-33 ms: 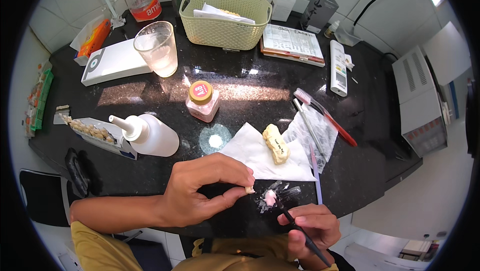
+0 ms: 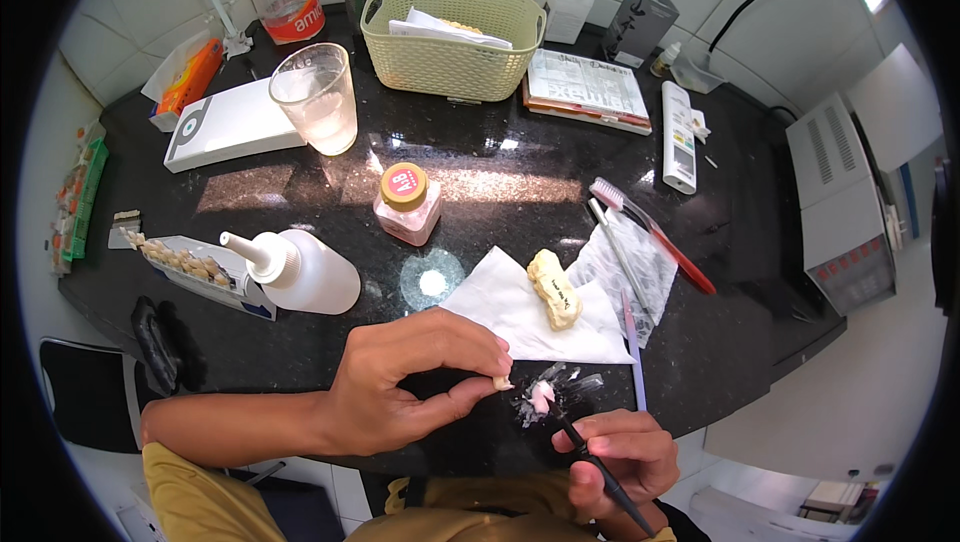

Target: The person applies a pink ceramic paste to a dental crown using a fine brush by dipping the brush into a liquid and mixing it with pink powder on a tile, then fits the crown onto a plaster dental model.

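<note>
Between thumb and forefinger, my left hand (image 2: 415, 377) pinches a small cream tooth (image 2: 502, 382) with a pale tip. My right hand (image 2: 625, 457) holds a slim black instrument (image 2: 602, 467) like a pen, its upper end pointing at a dab of soft pink material (image 2: 542, 397). Whether the tip touches the dab, I cannot tell. Clear and whitish smears surround the dab on the dark countertop. Beyond my hands, a cream dental cast (image 2: 555, 289) with writing on it lies on a white tissue (image 2: 497, 317).
Right of the cast are a red toothbrush (image 2: 680, 257), a metal instrument (image 2: 622, 254) and a purple stick (image 2: 635, 357). A white squeeze bottle (image 2: 312, 272), a jar of pink powder (image 2: 410, 217) and a glass (image 2: 330, 112) stand leftward. A green basket (image 2: 450, 67) sits behind.
</note>
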### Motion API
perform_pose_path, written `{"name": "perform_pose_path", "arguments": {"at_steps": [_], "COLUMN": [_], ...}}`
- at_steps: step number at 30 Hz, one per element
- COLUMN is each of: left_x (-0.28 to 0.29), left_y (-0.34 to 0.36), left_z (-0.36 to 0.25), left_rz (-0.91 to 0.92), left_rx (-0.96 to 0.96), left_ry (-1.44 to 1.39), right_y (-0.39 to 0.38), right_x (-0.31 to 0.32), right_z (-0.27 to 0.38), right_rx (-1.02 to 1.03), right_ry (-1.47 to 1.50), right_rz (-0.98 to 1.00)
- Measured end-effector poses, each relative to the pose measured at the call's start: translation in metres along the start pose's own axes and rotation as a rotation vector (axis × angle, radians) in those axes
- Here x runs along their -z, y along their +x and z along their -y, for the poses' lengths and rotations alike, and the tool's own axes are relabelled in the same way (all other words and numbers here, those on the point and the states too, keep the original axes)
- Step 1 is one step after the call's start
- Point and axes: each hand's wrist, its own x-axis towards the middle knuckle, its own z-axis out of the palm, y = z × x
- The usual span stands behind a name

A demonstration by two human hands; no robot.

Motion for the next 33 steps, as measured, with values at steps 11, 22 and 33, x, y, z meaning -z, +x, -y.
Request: {"name": "perform_pose_path", "arguments": {"at_steps": [11, 22, 33], "left_x": [-0.0017, -0.0023, -0.0015], "left_y": [-0.0004, -0.0001, 0.0004], "left_z": [0.0032, 0.0048, 0.0044], "left_rz": [-0.008, -0.021, -0.014], "left_rx": [-0.05, -0.069, -0.073], "left_ry": [0.08, 0.121, 0.126], "right_y": [0.001, 0.0075, 0.005], "right_x": [-0.0044, -0.0048, -0.0062], "right_z": [-0.0082, -0.0077, -0.0087], "right_rx": [0.051, 0.007, -0.027], "right_ry": [-0.051, -0.041, -0.011], "right_rz": [0.016, 0.06, 0.008]}}
